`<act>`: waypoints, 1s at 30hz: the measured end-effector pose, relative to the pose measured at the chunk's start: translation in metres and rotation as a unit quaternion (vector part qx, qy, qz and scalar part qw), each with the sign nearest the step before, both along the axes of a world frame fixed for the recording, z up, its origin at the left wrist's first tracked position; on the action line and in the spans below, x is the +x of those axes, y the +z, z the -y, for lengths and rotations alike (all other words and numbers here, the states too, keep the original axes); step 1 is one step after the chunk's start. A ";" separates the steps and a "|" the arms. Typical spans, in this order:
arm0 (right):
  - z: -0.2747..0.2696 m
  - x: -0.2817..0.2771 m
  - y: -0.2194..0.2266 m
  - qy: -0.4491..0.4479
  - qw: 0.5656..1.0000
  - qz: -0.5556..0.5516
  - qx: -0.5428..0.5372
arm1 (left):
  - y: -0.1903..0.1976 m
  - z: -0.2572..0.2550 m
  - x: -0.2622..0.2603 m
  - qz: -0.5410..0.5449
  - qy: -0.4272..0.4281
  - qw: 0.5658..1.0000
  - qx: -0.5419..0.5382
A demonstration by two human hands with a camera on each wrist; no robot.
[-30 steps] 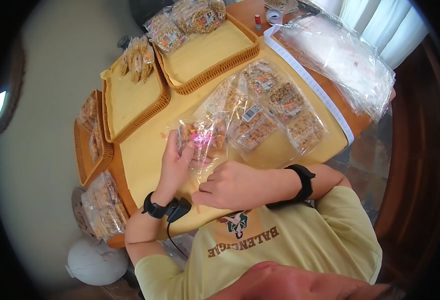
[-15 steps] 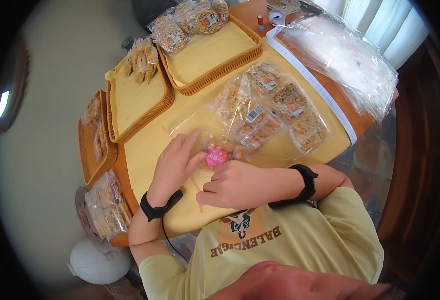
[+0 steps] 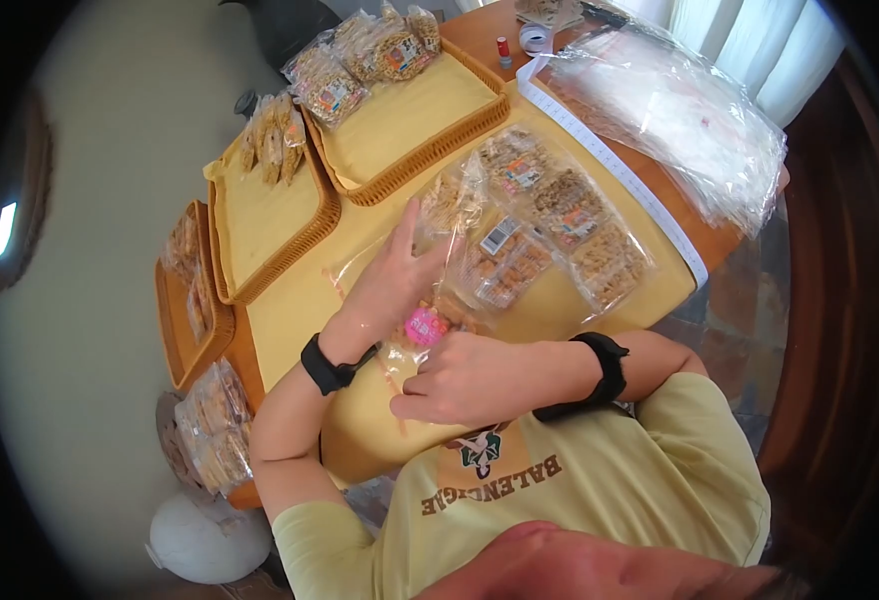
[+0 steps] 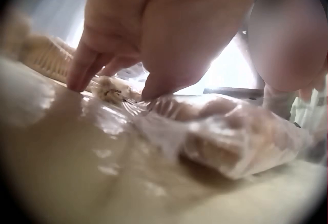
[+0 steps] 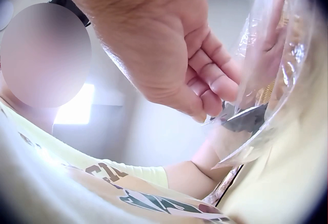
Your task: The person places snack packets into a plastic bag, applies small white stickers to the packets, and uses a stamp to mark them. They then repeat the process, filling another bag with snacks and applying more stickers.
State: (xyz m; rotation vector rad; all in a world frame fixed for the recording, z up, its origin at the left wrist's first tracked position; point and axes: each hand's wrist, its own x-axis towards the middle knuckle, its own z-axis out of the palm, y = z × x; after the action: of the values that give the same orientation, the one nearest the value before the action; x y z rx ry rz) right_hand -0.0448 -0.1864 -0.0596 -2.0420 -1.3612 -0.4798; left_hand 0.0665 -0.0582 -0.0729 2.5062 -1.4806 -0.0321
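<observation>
A clear plastic bag [image 3: 388, 355] lies on the yellow cloth, with brown snack pieces and a round pink label [image 3: 425, 326] showing through it. My left hand [image 3: 392, 285] reaches across the bag with its fingers stretched forward, fingertips down at the plastic in the left wrist view. In that view the filled part of the bag [image 4: 230, 137] bulges beside the thumb. My right hand [image 3: 470, 380] is curled at the near side of the label. The right wrist view shows its thumb and fingertips pinching the edge of the clear plastic [image 5: 236, 152].
Several packed snack bags [image 3: 570, 215] lie to the right of my hands. Wicker trays [image 3: 385, 185] line the far and left sides, some holding snack packs. A white measuring tape [image 3: 620, 160] runs along the right, beside a pile of clear bags [image 3: 675, 120].
My left hand first held the pink-labelled bag, then let go and slid forward and right across the plastic. The label moved nearer my body. The right hand stayed almost in place.
</observation>
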 end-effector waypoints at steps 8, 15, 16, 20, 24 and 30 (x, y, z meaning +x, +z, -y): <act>-0.002 0.001 -0.004 0.005 1.000 -0.005 -0.022 | 0.011 0.002 0.011 -0.138 -0.046 0.989 -0.038; -0.001 0.000 -0.002 0.000 1.000 -0.010 -0.023 | 0.014 0.006 0.023 -0.156 -0.113 0.981 -0.019; -0.001 0.000 -0.003 0.000 1.000 -0.011 -0.024 | 0.013 0.006 0.023 -0.157 -0.113 0.981 -0.020; 0.000 0.001 -0.003 -0.005 1.000 -0.007 -0.012 | 0.009 0.001 0.027 -0.076 -0.135 0.988 -0.023; -0.003 0.001 -0.004 0.009 1.000 -0.011 -0.012 | 0.013 -0.001 0.016 0.136 -0.170 0.974 0.055; -0.003 -0.001 -0.004 0.025 1.000 -0.014 -0.003 | 0.011 0.007 0.004 0.167 -0.146 0.970 0.098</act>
State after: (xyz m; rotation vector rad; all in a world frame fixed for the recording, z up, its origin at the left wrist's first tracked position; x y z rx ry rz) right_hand -0.0455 -0.1835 -0.0639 -2.0071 -1.3963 -0.4243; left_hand 0.0703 -0.0648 -0.0622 2.5105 -2.0649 0.2155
